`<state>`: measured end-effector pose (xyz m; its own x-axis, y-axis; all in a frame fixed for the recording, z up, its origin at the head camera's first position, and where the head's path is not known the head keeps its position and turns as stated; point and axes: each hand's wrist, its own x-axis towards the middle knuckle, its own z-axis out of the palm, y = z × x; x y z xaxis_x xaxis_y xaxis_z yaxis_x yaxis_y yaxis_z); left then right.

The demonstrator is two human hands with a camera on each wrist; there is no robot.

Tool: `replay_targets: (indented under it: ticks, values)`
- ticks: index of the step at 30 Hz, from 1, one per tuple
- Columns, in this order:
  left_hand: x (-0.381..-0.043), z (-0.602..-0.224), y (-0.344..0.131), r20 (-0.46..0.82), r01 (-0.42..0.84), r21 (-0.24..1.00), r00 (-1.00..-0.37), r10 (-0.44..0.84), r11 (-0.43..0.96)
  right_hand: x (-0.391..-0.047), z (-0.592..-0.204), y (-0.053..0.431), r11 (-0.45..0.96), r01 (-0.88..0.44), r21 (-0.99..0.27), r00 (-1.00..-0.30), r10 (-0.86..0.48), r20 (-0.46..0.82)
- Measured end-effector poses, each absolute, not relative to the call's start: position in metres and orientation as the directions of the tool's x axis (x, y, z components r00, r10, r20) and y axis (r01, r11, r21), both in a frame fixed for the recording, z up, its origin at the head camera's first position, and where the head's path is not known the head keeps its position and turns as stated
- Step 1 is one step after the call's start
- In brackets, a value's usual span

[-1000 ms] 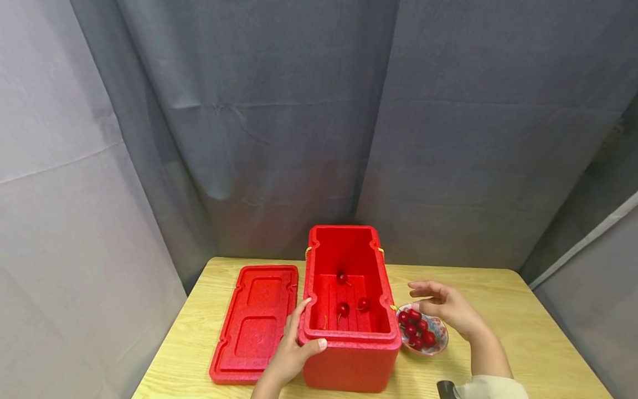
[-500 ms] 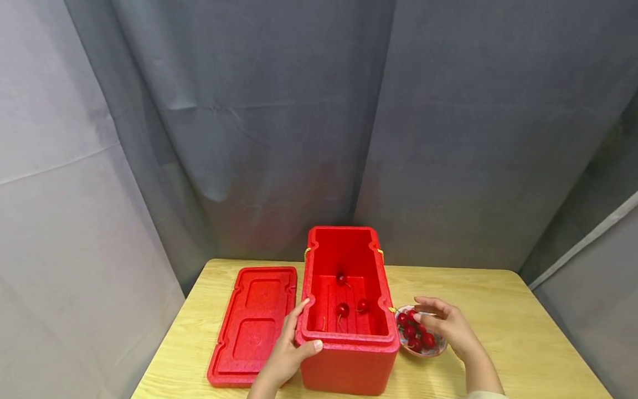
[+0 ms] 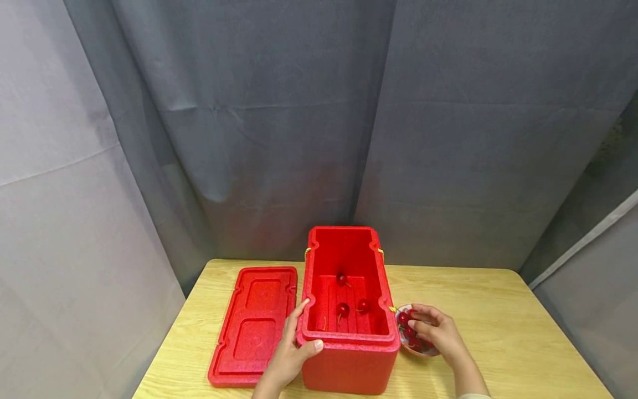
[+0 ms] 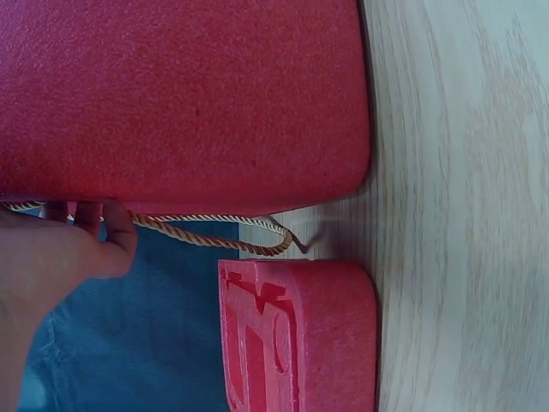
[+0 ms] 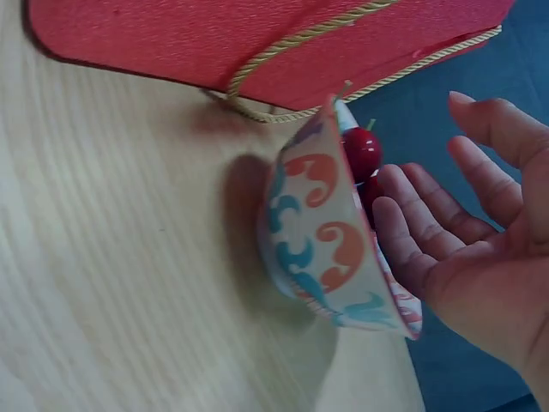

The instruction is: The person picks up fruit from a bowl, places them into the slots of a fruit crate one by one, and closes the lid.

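My left hand (image 3: 289,354) rests spread on the near left corner of a red foam box (image 3: 349,368), thumb at the front rim and fingers along the left side. In the left wrist view those fingers (image 4: 117,225) touch the wall beside a gold rope handle (image 4: 214,238). Several cherries with stems, such as one cherry (image 3: 342,309), lie on the box floor. My right hand (image 3: 438,332) reaches over a patterned bowl (image 5: 330,232) of cherries. The right wrist view shows its loosely bent fingers right at a cherry (image 5: 362,153), thumb apart. The right hand covers part of the bowl.
A red lid (image 3: 256,327) lies flat on the wooden table (image 3: 478,293), left of the box. The bowl stands close to the box's right side, beside its gold rope (image 5: 292,39). Grey curtains (image 3: 279,138) hang behind the table.
My right hand has come down and left into the bowl, its fingertips now among the cherries. The left hand keeps its place on the box corner.
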<state>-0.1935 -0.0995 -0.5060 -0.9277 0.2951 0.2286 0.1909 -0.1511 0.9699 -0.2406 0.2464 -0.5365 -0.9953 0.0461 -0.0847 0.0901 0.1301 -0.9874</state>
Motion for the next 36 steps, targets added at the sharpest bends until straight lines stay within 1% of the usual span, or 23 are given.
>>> replay_targets:
  ticks: [3,9,15,22,28,36]
  values:
    - [-0.194,-0.506,-0.099,0.225,0.185,0.97,-0.929,0.294,-0.156,-0.242,-0.541,0.246,0.117,0.119,-0.986,-0.992,0.064,-0.112]
    - [-0.193,-0.505,-0.1,0.207,0.168,0.974,-0.931,0.3,-0.152,-0.243,-0.549,0.244,0.124,0.127,-0.984,-0.99,0.08,-0.117]
    - [-0.193,-0.506,-0.1,0.194,0.151,0.975,-0.934,0.299,-0.161,-0.243,-0.549,0.24,0.175,0.117,-0.978,-0.991,0.079,-0.105]
    - [-0.193,-0.507,-0.099,0.188,0.146,0.976,-0.938,0.29,-0.161,-0.244,-0.551,0.234,0.254,0.077,-0.964,-0.994,0.092,-0.056]
    - [-0.192,-0.508,-0.099,0.195,0.153,0.975,-0.938,0.288,-0.162,-0.245,-0.554,0.231,0.222,0.091,-0.971,-0.993,0.096,-0.071]
    - [-0.192,-0.506,-0.099,0.171,0.124,0.977,-0.942,0.289,-0.175,-0.244,-0.553,0.232,0.205,0.091,-0.975,-0.993,0.091,-0.074]
